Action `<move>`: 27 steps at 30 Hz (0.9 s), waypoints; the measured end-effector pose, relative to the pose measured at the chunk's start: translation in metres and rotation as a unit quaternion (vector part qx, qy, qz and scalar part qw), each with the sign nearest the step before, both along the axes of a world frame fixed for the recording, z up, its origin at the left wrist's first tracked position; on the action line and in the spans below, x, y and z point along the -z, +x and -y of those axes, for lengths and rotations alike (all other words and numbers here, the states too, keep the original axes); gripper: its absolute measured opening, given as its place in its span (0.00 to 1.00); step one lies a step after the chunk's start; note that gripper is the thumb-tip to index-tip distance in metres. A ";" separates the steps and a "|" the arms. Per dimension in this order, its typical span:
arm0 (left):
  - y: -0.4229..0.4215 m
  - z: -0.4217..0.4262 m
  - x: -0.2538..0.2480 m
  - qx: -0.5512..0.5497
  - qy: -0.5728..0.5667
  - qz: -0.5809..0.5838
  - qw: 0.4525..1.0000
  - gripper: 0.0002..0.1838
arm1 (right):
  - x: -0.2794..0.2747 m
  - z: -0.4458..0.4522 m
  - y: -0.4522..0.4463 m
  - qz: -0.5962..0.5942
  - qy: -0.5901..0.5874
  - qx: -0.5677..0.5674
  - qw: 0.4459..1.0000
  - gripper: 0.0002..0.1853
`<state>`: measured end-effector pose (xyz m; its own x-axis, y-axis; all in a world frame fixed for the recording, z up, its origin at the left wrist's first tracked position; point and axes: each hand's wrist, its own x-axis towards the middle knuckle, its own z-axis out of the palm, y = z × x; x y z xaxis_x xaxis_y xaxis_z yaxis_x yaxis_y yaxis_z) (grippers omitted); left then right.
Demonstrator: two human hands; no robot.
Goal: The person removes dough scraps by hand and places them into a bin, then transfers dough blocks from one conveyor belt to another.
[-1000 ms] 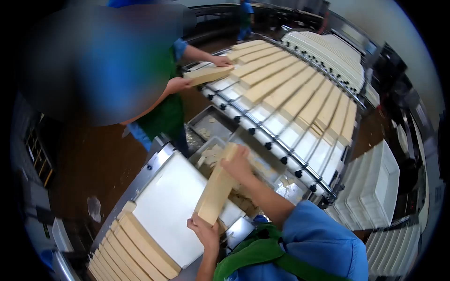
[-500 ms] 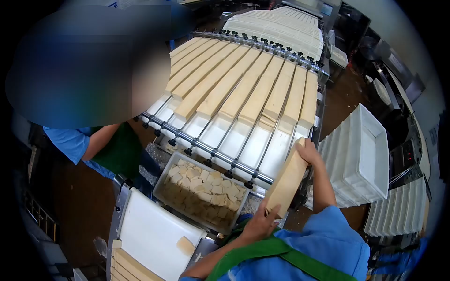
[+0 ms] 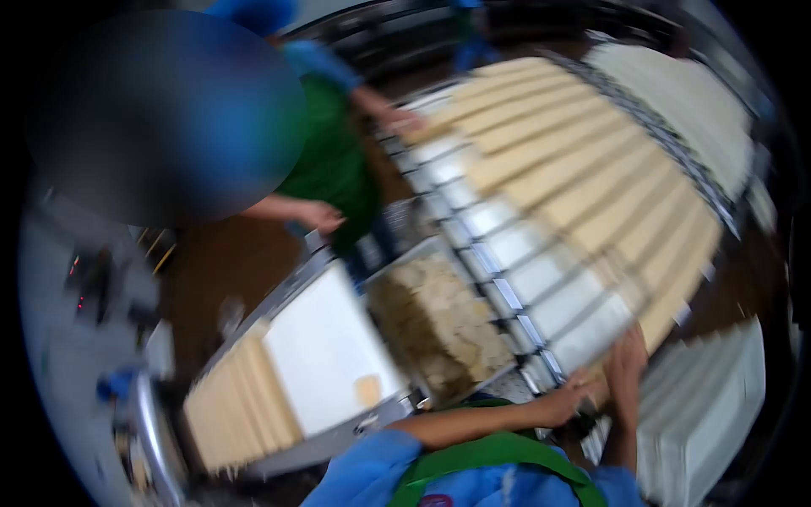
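Observation:
Motion blurs the view. A long pale-tan block (image 3: 596, 387) lies at the near right edge of the slatted white conveyor (image 3: 583, 325). My left hand (image 3: 559, 404) is closed at its near end. My right hand (image 3: 627, 359) grips it a little further up, fingers partly smeared. Several similar blocks (image 3: 583, 182) rest side by side on the conveyor, separated by thin rods. More tan blocks (image 3: 241, 406) stand in a row on the white-topped table (image 3: 325, 338) at the lower left, with a small tan slice (image 3: 368, 390) near its right end.
A bin (image 3: 514, 368) of tan slices sits between table and conveyor. A co-worker in a green apron (image 3: 334, 152) stands across, one hand (image 3: 401, 120) at a block's end, the other (image 3: 321, 216) over the table. Stacked white trays (image 3: 705, 414) stand at right.
My hands and the block have moved from above the bin to the conveyor's near right edge. The view has swung, and the co-worker's hands are now apart, one away from the blocks.

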<state>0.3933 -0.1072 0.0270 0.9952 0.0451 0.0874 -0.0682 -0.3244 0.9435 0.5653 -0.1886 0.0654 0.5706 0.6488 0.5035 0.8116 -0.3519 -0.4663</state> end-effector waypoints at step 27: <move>-0.263 -0.184 -0.168 -0.546 0.302 0.066 0.779 0.34 | 0.029 0.055 -0.030 0.032 -0.483 -0.037 0.874 0.32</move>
<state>0.1307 0.0773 0.1947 0.3735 0.7692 0.5185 0.4758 -0.6387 0.6048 0.5349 -0.2432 0.0361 0.5003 0.8229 -0.2694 0.8621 -0.5023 0.0668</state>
